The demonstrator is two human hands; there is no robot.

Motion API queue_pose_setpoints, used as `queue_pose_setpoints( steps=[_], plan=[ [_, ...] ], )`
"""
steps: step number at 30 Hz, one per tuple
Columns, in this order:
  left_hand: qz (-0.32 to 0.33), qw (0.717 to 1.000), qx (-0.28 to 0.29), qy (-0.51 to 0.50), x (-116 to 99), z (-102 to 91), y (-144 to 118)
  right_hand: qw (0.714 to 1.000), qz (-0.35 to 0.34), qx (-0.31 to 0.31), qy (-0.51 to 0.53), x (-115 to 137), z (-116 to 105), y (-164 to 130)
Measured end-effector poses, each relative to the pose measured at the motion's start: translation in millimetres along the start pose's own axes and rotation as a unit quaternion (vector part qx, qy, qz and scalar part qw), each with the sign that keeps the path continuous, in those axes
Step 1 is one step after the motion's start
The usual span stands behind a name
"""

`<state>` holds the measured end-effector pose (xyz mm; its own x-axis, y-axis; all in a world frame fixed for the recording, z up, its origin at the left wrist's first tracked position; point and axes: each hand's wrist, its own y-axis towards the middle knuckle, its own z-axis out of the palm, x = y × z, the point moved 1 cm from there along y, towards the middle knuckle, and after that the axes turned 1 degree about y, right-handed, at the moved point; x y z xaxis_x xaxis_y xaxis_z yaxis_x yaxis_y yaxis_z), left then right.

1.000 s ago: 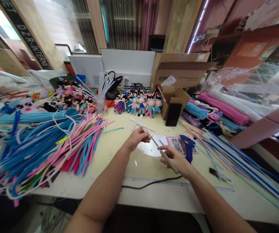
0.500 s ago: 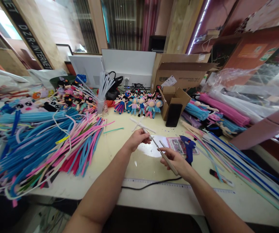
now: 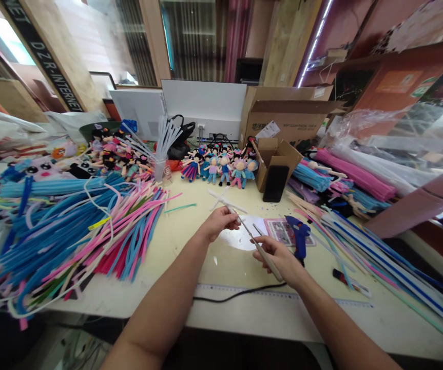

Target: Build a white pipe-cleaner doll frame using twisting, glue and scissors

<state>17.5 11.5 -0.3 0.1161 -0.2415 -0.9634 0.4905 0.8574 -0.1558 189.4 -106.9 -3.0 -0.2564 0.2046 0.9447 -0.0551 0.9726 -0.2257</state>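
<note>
Several white fuzzy stems, like pipe cleaners, form a crossed shape (image 3: pixel 218 196) just beyond my left hand (image 3: pixel 221 222). My left thumb and fingers pinch its near end. A slim scissors-like tool (image 3: pixel 268 261) with a grey-beige handle lies in my right hand (image 3: pixel 278 257). My right fingers close around it, and its thin metal end points up and left toward my left fingertips. Whether the tip touches the white stems I cannot tell. Below both hands is a shiny white patch (image 3: pixel 236 240) on the yellowish mat.
A blue glue gun (image 3: pixel 299 237) rests right of my right hand. Bundles of coloured pipe cleaners (image 3: pixel 67 226) cover the left side. Small dolls (image 3: pixel 225 167), an open carton (image 3: pixel 277 154) and a dark phone (image 3: pixel 275 183) stand behind. A ruler (image 3: pixel 244 292) and black cable (image 3: pixel 225 299) lie in front.
Both hands stay almost in place. The right fingers have shifted slightly on the tool, and the white crossed stems have turned very little.
</note>
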Motion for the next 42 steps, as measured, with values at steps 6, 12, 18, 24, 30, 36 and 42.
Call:
queue_pose_setpoints(
  steps=[6, 12, 18, 24, 30, 36, 42],
  plan=[
    [-0.023, 1.000, -0.002, -0.012, 6, -0.4, 2, 0.999, 0.024, -0.021, 0.002, -3, 0, 2],
    [-0.027, 0.998, -0.054, -0.010, 4, -4.6, 5, 0.971, -0.037, -0.083, -0.223, -5, -6, 7],
    [0.008, 0.996, -0.083, -0.027, 1, -8.1, 6, 0.870, -0.101, -0.098, -0.473, 1, -2, -9],
    [0.039, 0.991, -0.097, -0.089, -4, -11.6, 5, 0.866, -0.080, -0.282, -0.405, -33, -50, -40],
    [0.049, 0.984, -0.118, -0.121, -5, -14.2, 7, 0.886, -0.004, -0.365, -0.286, -55, -100, -7],
    [0.044, 0.984, -0.122, -0.121, -6, -8.5, 7, 0.909, 0.015, -0.320, -0.268, -39, -96, 21],
    [0.042, 0.986, -0.109, -0.119, -17, -2.8, 6, 0.932, 0.052, -0.318, -0.165, -24, -97, -3]
  ],
)
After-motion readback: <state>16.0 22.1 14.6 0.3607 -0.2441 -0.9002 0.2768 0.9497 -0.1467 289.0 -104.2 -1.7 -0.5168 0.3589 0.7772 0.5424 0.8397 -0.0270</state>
